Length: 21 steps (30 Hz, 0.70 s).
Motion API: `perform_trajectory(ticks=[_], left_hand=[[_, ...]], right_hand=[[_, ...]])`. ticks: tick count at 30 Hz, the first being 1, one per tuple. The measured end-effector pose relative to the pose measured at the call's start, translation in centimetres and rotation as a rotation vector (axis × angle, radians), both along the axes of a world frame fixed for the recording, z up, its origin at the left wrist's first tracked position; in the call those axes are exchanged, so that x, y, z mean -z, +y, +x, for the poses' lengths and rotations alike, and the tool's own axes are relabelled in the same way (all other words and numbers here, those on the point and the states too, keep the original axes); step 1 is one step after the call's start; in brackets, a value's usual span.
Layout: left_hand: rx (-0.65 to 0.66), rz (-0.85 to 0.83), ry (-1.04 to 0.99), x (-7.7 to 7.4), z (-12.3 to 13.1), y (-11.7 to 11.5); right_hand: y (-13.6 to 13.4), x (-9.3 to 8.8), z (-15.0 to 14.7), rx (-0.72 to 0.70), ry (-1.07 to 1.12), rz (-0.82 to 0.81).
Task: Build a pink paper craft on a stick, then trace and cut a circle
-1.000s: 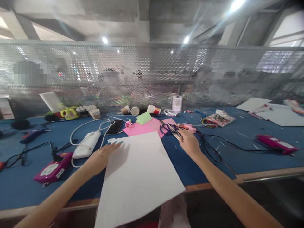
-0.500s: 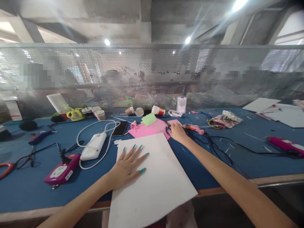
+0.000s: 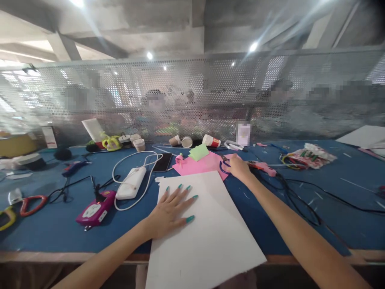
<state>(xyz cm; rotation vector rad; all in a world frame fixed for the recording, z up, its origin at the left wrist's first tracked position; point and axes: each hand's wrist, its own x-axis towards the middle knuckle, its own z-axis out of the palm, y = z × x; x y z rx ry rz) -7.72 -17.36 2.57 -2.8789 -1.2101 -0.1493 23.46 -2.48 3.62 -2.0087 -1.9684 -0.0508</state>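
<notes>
My left hand (image 3: 168, 212) lies flat with spread fingers on a large white sheet of paper or board (image 3: 207, 224), which overhangs the table's front edge. My right hand (image 3: 239, 167) reaches past the sheet's far right corner. Its fingers are curled at a pair of scissors (image 3: 223, 165) with dark blue handles; the fingertips are partly hidden. Under the scissors spreads pink paper (image 3: 198, 164), with a green paper piece (image 3: 199, 152) on top. Just right of this hand rests a pink glue gun (image 3: 266, 168).
Left of the sheet are a white power bank (image 3: 131, 182) with a looped cable, a black phone (image 3: 162, 162) and a magenta power socket (image 3: 96, 208). Red-handled scissors (image 3: 33, 204) lie farther left. Paper cups (image 3: 211, 141) line the back before a perforated metal screen (image 3: 186, 96).
My view has turned slightly left, so everything sits farther right in the picture. My left hand stays flat on the sheet, and my right hand remains at the scissors.
</notes>
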Motion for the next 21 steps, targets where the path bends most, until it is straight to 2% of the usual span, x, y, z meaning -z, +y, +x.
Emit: perform_trajectory(ticks=[4,6,8,12,15,17,19,20,21], left_hand=[[0.008,-0.024,-0.014,-0.1,0.0,0.0],[0.014,-0.025,-0.021,-0.2,0.0,0.0],[0.013,-0.012,-0.025,-0.1,-0.1,0.1],[-0.001,-0.012,-0.006,0.2,-0.1,0.5],[-0.008,-0.014,0.014,0.4,-0.2,0.8],[-0.002,-0.003,0.014,0.4,-0.2,0.9],[0.003,0.005,0.011,0.4,-0.2,0.9],[0.002,0.002,0.014,0.4,-0.2,0.9],[0.0,-0.006,0.02,0.4,-0.2,0.9]], right_hand=[[-1.2,-2.7,0.2,0.02,0.015,0.107],[-2.2,-3.2,0.5,0.008,-0.003,0.153],[-3.5,-2.7,0.9,-0.04,-0.068,0.112],[-5.7,-0.3,1.9,-0.111,-0.124,0.08],[-6.0,0.1,3.5,-0.119,-0.129,0.116],[-5.5,-0.5,5.2,-0.052,-0.125,0.172],[-4.6,-1.3,7.3,0.124,-0.143,0.214],[-4.1,-1.4,8.3,0.226,-0.14,0.134],[-3.5,-1.5,9.3,0.261,-0.127,0.074]])
